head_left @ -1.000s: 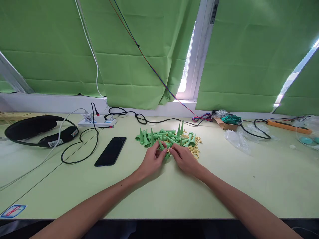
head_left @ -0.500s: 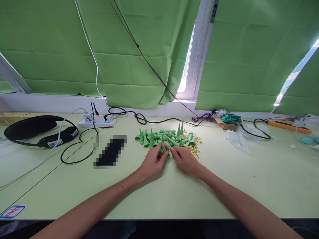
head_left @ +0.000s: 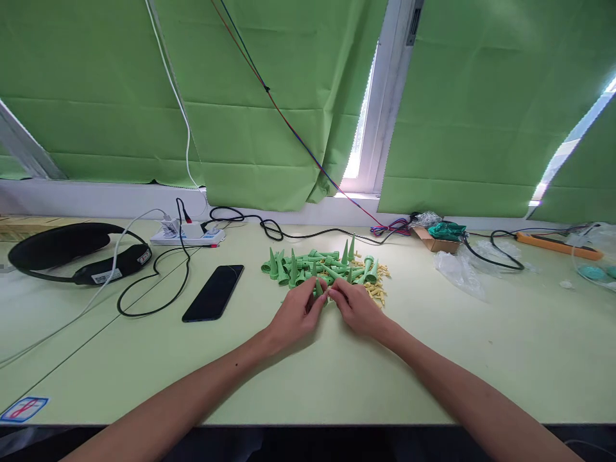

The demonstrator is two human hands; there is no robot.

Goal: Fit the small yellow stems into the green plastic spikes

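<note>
Over the near edge of a pile of green plastic cones [head_left: 293,268], my two hands meet with fingertips almost touching. My left hand [head_left: 296,311] is closed around one green cone [head_left: 318,288], its tip pointing up. Thumb and forefinger of my right hand [head_left: 359,309] are pinched together beside that cone; a tiny pale thing seems to sit at their tips, too small to make out. Small yellow pegs [head_left: 376,292] lie scattered just past my right hand, partly under the cones. A few cones stand upright and others lie on their sides.
Left of the pile lies a black phone [head_left: 213,293], with a black cable [head_left: 144,314] near it. A power strip [head_left: 187,233] and a black neckband device [head_left: 79,253] sit farther back. At right are a small cardboard box [head_left: 436,240], plastic bags [head_left: 459,273] and an orange tool [head_left: 558,245].
The cone in my left hand has shifted slightly and stands straighter between the fingers. My right fingertips have come a little closer to it. The pile looks the same.
</note>
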